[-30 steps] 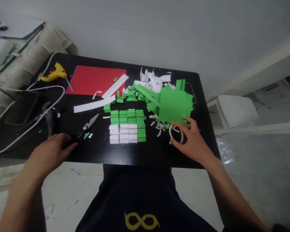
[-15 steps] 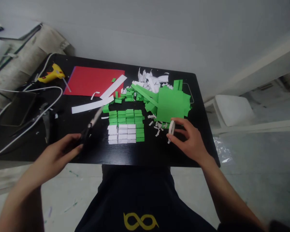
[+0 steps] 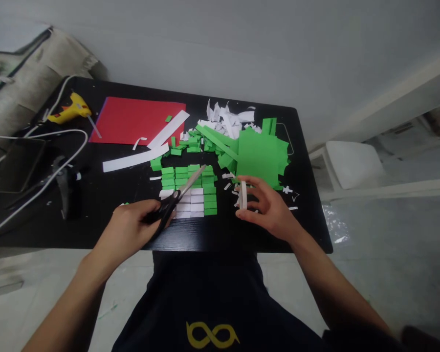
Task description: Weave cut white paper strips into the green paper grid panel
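My left hand (image 3: 134,225) is closed round the black handles of a pair of scissors (image 3: 176,194). The blades look closed and point up and to the right, over rows of folded green and white paper pieces (image 3: 197,199). On the right, my right hand (image 3: 269,208) pinches a white roll of tape (image 3: 243,195) on edge between thumb and fingers. Small white scraps (image 3: 227,181) lie beside the roll. Beyond it rests a stack of green paper sheets (image 3: 258,154).
A red sheet (image 3: 132,120) and white paper strips (image 3: 135,158) lie at the back left. Near them are a yellow glue gun (image 3: 71,108), a white cable (image 3: 84,144) and a dark phone-like slab (image 3: 16,164). White paper scraps (image 3: 227,120) are heaped at the back.
My left hand has brought the scissors rightward over the folded pieces. My right hand has moved left with the tape roll, closer to the rows.
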The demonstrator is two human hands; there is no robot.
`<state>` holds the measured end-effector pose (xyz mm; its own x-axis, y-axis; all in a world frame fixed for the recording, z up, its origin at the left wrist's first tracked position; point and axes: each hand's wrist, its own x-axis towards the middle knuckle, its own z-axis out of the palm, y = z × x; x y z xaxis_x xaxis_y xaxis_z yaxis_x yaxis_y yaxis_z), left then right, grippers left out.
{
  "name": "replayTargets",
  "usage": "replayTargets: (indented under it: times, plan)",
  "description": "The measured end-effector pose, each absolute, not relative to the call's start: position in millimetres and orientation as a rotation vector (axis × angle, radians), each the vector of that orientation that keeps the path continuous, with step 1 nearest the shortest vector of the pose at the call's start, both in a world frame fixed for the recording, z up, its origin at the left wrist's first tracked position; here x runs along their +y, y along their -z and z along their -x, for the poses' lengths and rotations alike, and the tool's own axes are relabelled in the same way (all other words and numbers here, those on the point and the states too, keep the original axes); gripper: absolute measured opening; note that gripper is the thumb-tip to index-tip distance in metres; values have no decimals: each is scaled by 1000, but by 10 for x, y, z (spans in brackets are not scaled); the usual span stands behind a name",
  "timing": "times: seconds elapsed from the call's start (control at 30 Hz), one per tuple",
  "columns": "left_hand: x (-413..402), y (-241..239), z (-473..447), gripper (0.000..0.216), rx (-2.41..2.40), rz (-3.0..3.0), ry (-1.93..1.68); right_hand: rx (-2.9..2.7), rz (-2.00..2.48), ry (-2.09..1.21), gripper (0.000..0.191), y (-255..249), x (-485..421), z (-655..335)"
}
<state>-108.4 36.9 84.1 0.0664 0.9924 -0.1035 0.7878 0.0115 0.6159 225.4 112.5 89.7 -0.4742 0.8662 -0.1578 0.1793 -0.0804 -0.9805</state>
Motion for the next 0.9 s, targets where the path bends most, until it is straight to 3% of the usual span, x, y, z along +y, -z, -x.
replayTargets:
  times: [0.2,0.9]
  plan:
    - [421,-827,1041,28,1706,-1833,-394,-1713,1115,-1637,58,-930,1086,-2210]
    - [449,-869,1022,45,1603,-1957,-289,-1716,1000,-1688,46,-879,1068,-2140]
